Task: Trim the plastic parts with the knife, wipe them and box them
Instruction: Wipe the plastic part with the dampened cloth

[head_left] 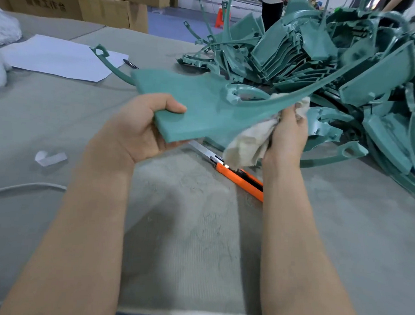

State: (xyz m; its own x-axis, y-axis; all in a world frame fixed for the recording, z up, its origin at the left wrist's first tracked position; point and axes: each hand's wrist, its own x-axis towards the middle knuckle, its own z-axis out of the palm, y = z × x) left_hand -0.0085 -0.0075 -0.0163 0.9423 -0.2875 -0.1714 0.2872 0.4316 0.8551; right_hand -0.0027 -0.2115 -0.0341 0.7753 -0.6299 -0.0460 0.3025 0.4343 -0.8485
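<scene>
My left hand [141, 128] grips the near corner of a flat teal plastic part [192, 104], thumb on top, and holds it tilted above the table. My right hand [288, 134] clutches a crumpled off-white cloth [250, 140] against the part's long curved arm on the right. An orange utility knife [239, 176] with its blade out lies on the grey felt under the part, between my two forearms.
A large heap of teal plastic parts [348, 68] fills the right side of the table. White paper [56, 58] with a pen [131, 64] lies far left, a small white scrap [50, 158] near left. Cardboard boxes [101, 9] stand behind. People stand in the background.
</scene>
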